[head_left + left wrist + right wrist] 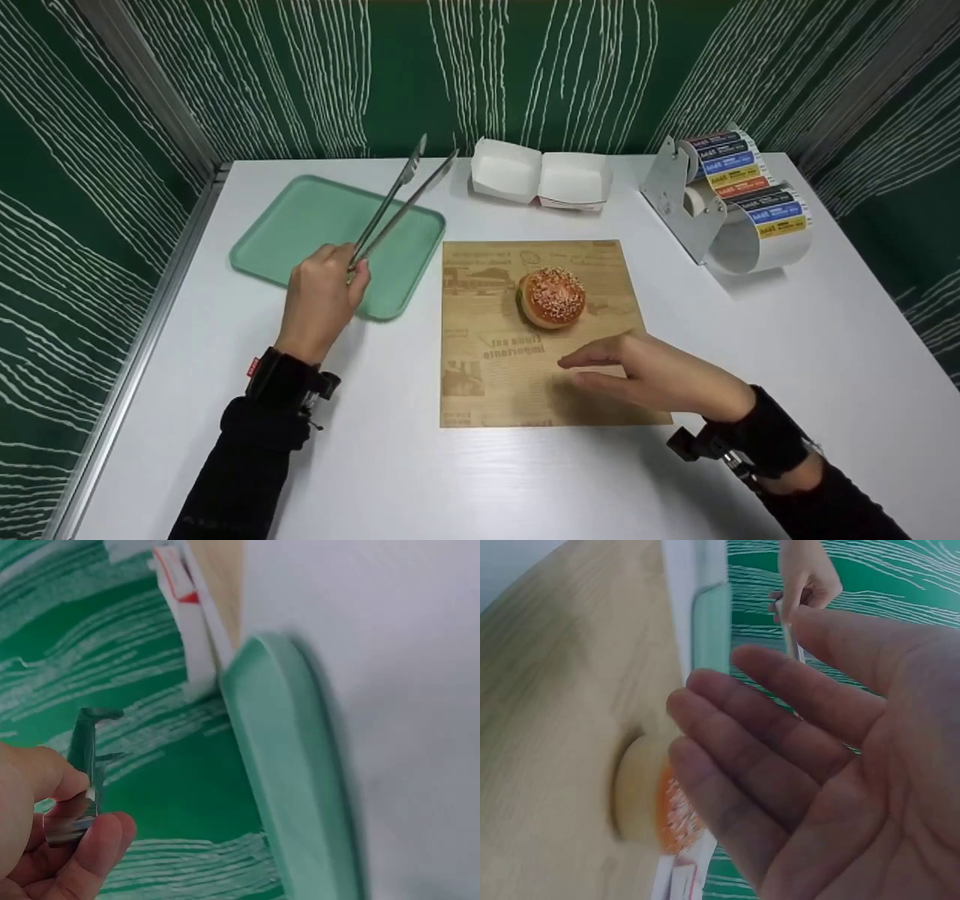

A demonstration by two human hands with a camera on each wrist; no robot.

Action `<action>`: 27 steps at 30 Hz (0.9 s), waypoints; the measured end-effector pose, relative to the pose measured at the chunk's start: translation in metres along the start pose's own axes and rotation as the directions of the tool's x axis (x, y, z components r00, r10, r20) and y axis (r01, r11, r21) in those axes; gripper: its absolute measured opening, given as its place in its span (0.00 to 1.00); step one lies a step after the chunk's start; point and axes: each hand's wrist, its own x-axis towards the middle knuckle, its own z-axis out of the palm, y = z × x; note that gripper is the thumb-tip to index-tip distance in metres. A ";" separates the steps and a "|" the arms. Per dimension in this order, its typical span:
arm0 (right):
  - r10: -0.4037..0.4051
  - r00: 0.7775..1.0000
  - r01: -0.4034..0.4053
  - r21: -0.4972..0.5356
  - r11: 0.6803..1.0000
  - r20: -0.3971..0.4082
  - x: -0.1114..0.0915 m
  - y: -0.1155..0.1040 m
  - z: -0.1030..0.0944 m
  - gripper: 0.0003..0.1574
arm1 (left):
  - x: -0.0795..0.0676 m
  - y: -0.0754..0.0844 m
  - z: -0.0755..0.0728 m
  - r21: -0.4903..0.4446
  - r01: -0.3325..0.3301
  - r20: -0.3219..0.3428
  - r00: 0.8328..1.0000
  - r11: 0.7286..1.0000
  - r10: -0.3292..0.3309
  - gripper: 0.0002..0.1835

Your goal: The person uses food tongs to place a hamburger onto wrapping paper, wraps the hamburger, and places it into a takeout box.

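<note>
Metal tongs point(394, 206) are gripped near their hinged end by my left hand point(321, 296), above the green tray point(277, 232). Their two arms stand apart and point toward the back wall, with nothing between the tips. In the left wrist view, the thumb and fingers wrap the tongs point(84, 765). A seeded burger point(553, 298) lies on the brown printed paper point(480, 405). My right hand point(645, 375) hovers over the paper's lower right part, apart from the burger. Its fingers are extended and hold nothing, as the right wrist view also shows.
An unfolded white burger box point(541, 174) stands at the back middle of the white table point(375, 465). On the right is a metal dispenser point(682, 202) with rolls of coloured labels point(750, 180). A green wall with white streaks borders the table's back.
</note>
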 end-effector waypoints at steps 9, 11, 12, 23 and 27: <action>0.053 0.998 -0.052 -0.032 0.998 0.041 -0.002 0.013 0.008 0.27 | -0.014 -0.036 0.001 0.076 0.109 0.079 0.990 0.991 -0.115 0.10; 0.062 0.997 -0.060 -0.053 0.997 0.039 -0.002 0.015 0.009 0.27 | -0.017 -0.041 0.000 0.083 0.127 0.094 0.986 0.988 -0.135 0.10; 0.065 0.997 -0.063 -0.061 0.996 0.038 -0.002 0.016 0.009 0.27 | -0.018 -0.042 0.000 0.085 0.138 0.101 0.984 0.987 -0.146 0.10; 0.091 0.995 -0.085 -0.153 0.985 0.036 -0.005 0.025 0.013 0.28 | -0.020 -0.049 -0.005 0.176 0.278 0.193 0.931 0.944 -0.310 0.25; 0.093 0.996 -0.090 -0.181 0.979 0.006 -0.008 0.029 0.016 0.30 | -0.019 -0.050 -0.007 0.173 0.304 0.208 0.918 0.937 -0.337 0.26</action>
